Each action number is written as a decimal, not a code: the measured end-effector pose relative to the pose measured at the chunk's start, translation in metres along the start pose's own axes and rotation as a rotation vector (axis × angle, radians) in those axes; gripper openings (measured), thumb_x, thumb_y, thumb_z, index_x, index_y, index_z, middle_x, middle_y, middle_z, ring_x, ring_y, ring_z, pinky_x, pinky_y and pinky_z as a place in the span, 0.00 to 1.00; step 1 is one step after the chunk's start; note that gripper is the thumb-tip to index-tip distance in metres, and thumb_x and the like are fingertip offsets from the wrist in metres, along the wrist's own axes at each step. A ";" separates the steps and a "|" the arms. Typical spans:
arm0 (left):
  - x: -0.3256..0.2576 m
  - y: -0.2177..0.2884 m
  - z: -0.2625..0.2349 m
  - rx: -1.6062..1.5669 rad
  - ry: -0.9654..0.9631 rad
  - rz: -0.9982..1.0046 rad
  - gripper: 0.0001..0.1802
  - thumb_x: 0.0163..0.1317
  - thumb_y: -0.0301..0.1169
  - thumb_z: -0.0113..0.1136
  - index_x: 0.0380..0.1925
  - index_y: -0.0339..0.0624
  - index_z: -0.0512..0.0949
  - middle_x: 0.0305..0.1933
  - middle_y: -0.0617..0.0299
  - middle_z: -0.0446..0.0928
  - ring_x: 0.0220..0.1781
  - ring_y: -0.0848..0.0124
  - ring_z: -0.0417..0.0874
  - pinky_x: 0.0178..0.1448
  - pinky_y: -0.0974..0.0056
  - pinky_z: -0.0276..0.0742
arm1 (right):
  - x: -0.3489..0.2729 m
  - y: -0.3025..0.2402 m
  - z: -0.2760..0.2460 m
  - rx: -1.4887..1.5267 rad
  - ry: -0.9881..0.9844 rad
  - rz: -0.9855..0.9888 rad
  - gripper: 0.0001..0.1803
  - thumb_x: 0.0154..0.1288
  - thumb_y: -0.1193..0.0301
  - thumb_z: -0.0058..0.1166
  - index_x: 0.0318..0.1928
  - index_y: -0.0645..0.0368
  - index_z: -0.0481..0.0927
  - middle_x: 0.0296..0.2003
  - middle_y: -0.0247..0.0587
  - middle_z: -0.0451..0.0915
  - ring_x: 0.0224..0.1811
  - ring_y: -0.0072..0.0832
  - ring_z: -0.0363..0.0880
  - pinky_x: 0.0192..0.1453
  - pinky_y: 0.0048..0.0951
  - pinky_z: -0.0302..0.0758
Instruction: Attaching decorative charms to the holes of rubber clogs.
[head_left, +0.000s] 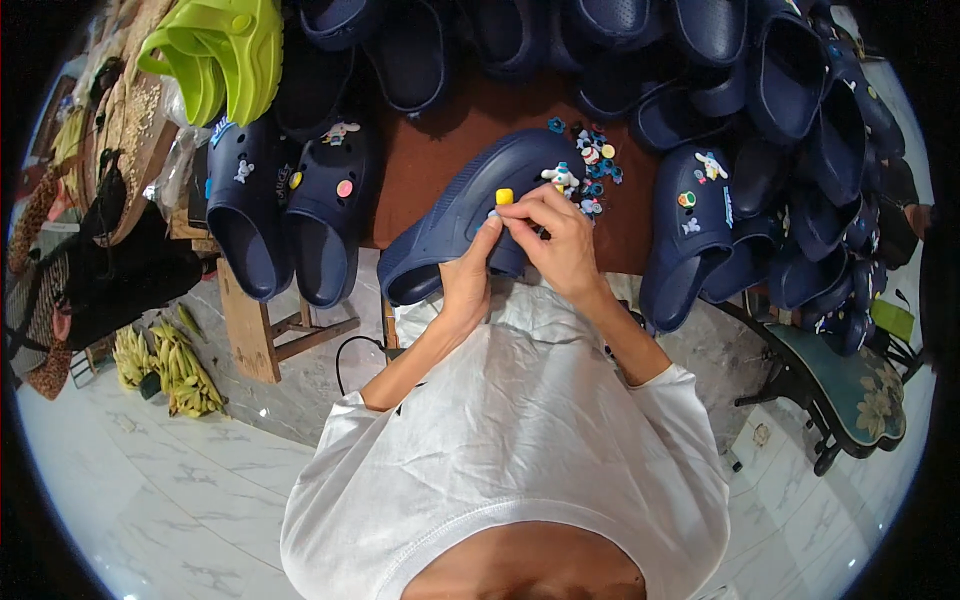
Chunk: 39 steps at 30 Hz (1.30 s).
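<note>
Left hand [468, 275] grips the near side of a navy clog [470, 205], fingers wrapped on its edge, and the clog sits tilted at the near edge of the brown bench [440, 150]. Right hand [560, 235] is on top of the shoe, fingers pinched together right by a small yellow charm [504, 196] on its upper. Just right of it, a scatter of loose charms [592, 165]. On the left, 2 decorated navy clogs [285, 205]; far left, a lime green pair [215, 50].
</note>
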<state>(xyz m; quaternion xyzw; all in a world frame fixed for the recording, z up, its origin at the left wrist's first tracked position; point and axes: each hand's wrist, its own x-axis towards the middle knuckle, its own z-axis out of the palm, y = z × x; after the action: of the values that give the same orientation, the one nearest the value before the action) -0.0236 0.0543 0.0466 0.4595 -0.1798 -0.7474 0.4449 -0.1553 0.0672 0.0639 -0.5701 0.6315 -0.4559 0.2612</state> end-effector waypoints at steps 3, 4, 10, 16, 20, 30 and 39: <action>0.003 -0.002 -0.003 -0.006 0.036 -0.047 0.15 0.64 0.24 0.61 0.51 0.37 0.76 0.50 0.60 0.79 0.51 0.73 0.79 0.56 0.67 0.76 | 0.000 -0.003 0.002 -0.113 -0.029 -0.086 0.08 0.55 0.77 0.61 0.37 0.58 0.82 0.33 0.36 0.78 0.36 0.36 0.80 0.39 0.36 0.77; 0.003 -0.002 -0.004 -0.005 0.058 -0.063 0.15 0.64 0.23 0.61 0.51 0.37 0.76 0.50 0.60 0.79 0.51 0.73 0.79 0.56 0.67 0.76 | 0.000 -0.005 0.001 -0.113 -0.027 -0.084 0.08 0.55 0.77 0.61 0.37 0.58 0.82 0.33 0.36 0.78 0.36 0.36 0.80 0.39 0.36 0.77; 0.003 0.004 0.001 -0.035 0.091 -0.142 0.14 0.64 0.25 0.62 0.49 0.38 0.77 0.48 0.62 0.80 0.48 0.73 0.81 0.54 0.67 0.77 | -0.002 -0.007 0.002 -0.251 -0.071 -0.202 0.11 0.55 0.79 0.59 0.41 0.58 0.79 0.37 0.37 0.75 0.38 0.36 0.77 0.39 0.37 0.77; 0.006 0.010 0.002 -0.031 0.157 -0.196 0.14 0.62 0.30 0.64 0.46 0.37 0.81 0.48 0.64 0.81 0.51 0.73 0.80 0.56 0.68 0.73 | -0.019 -0.001 0.018 -0.262 -0.021 -0.197 0.20 0.56 0.81 0.56 0.51 0.59 0.79 0.41 0.41 0.74 0.42 0.39 0.75 0.46 0.37 0.75; 0.009 0.006 -0.001 -0.020 0.113 -0.120 0.13 0.61 0.31 0.65 0.44 0.38 0.81 0.46 0.64 0.81 0.49 0.74 0.80 0.53 0.68 0.74 | -0.028 0.003 0.023 -0.176 0.099 -0.156 0.21 0.57 0.82 0.54 0.53 0.59 0.79 0.44 0.45 0.73 0.45 0.42 0.73 0.50 0.39 0.73; 0.024 0.024 0.007 -0.029 0.221 -0.195 0.14 0.58 0.28 0.66 0.44 0.38 0.78 0.43 0.61 0.80 0.40 0.72 0.82 0.45 0.66 0.79 | -0.029 0.010 0.015 -0.044 0.083 -0.097 0.15 0.61 0.79 0.55 0.49 0.57 0.81 0.43 0.44 0.75 0.46 0.41 0.76 0.50 0.38 0.74; 0.024 0.032 0.001 -0.080 0.075 -0.256 0.25 0.60 0.33 0.67 0.55 0.36 0.72 0.52 0.55 0.78 0.50 0.65 0.82 0.52 0.61 0.82 | 0.041 0.044 -0.035 -0.221 0.174 -0.092 0.17 0.56 0.68 0.67 0.47 0.56 0.82 0.45 0.43 0.76 0.50 0.41 0.75 0.54 0.38 0.72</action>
<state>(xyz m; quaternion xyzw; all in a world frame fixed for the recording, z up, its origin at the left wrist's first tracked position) -0.0129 0.0164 0.0565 0.4882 -0.0732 -0.7869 0.3702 -0.2149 0.0350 0.0484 -0.5822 0.6713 -0.4427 0.1198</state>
